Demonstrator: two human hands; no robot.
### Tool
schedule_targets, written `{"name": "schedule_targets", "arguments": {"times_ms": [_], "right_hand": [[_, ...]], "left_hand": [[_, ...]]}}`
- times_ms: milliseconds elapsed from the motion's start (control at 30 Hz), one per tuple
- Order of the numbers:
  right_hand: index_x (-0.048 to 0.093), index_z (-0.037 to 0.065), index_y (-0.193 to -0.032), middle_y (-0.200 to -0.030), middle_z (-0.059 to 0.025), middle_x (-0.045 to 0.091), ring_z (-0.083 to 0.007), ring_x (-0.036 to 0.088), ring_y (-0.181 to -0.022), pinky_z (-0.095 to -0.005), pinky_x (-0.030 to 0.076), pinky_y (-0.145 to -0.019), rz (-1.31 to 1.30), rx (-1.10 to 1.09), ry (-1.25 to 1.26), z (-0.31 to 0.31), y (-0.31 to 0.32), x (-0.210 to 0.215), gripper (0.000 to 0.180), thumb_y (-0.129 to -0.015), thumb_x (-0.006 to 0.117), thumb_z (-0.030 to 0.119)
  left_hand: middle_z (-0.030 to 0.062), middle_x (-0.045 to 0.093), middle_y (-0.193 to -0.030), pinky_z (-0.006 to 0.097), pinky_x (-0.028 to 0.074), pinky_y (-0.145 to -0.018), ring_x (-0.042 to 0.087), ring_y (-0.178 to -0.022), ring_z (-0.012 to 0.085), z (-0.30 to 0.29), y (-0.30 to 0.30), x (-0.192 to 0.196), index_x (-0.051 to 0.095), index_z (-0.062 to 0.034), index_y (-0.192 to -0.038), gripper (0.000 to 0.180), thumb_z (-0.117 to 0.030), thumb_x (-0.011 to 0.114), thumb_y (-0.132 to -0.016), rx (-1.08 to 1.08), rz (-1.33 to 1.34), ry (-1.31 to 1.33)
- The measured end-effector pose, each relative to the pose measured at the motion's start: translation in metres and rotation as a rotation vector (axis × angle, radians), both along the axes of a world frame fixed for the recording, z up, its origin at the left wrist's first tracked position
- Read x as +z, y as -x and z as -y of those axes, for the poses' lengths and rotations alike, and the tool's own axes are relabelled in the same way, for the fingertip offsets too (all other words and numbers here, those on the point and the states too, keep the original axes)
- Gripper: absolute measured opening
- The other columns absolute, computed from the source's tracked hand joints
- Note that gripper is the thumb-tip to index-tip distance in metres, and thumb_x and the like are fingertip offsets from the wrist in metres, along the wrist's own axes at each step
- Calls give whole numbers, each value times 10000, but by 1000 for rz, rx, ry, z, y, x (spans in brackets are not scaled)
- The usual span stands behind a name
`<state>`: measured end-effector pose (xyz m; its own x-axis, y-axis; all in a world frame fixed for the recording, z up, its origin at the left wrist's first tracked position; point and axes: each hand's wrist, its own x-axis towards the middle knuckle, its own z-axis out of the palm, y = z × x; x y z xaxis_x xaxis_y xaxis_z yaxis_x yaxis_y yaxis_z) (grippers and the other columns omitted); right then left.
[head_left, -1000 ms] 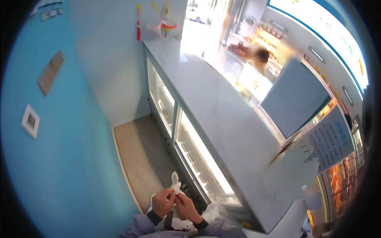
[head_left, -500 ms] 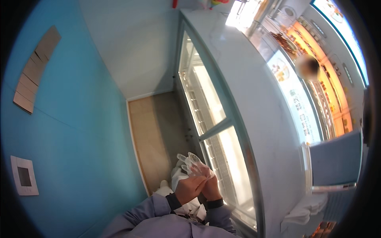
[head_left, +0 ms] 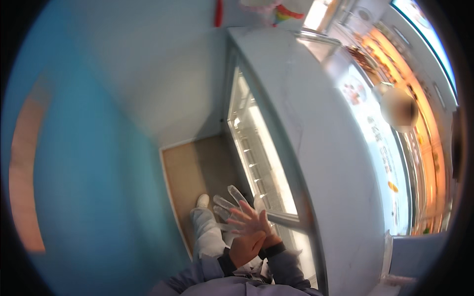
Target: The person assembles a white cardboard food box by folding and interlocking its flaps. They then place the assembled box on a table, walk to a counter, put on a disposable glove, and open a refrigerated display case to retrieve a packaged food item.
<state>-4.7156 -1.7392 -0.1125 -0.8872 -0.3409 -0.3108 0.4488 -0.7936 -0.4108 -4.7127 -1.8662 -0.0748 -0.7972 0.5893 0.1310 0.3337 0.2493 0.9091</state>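
My right hand [head_left: 251, 223] is spread wide with its palm showing, inside a clear disposable plastic glove [head_left: 223, 202]. The loose glove fingers stick out past my own fingertips. Closed at the right wrist, my left hand [head_left: 245, 249] pinches the glove's cuff; its fingertips are partly hidden. Both hands are low in the view, above my legs and beside a lit glass display case [head_left: 266, 163].
A pale marble-look counter [head_left: 316, 133] tops the case on my right. To the left stands a blue wall [head_left: 89, 172]. A narrow floor strip [head_left: 182, 170] runs between them, with my white shoe [head_left: 203, 200]. Beyond the counter is a person [head_left: 399, 109] near lit shelves.
My right hand has opened out, fingers spread inside the glove. My left hand has shifted down to the right wrist. The whole view has swung, and the wall is blurred.
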Motion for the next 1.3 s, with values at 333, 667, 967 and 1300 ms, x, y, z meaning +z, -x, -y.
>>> {"name": "schedule_targets", "arguments": {"times_ms": [333,667,967,1300], "right_hand": [[521,26,-1278,-1141,-114,636,-168,619,-1055,-303,507,-890,372,-500,-454,19,82,-50,346,-983,559,203],[558,13,-1243,-1082,-94,668,-151,631,-1014,-275,489,-870,476,-609,-532,72,113,-40,316,-976,573,181],[587,4,-1219,-1045,-88,679,-158,643,-987,-273,498,-860,541,-434,-624,66,131,-34,264,-975,555,102],[569,-14,-1202,-1104,-84,640,-177,637,-1016,-282,486,-902,603,-149,-736,60,113,-61,244,-967,546,46]], "left_hand": [[109,645,-1101,256,526,-672,618,-909,133,3,343,-54,591,-4,-1162,223,-82,485,-981,-53,324,-121],[190,517,-1157,402,460,-899,542,-1054,339,-125,535,-160,458,35,-1221,315,15,466,-907,366,-139,-110],[186,548,-1082,438,445,-870,543,-1009,379,-120,536,-134,524,7,-1138,238,-21,476,-906,211,-297,-191],[159,522,-1105,435,435,-879,528,-1052,323,-116,392,-114,507,-46,-1212,400,-225,659,-889,102,-110,-485]]}}
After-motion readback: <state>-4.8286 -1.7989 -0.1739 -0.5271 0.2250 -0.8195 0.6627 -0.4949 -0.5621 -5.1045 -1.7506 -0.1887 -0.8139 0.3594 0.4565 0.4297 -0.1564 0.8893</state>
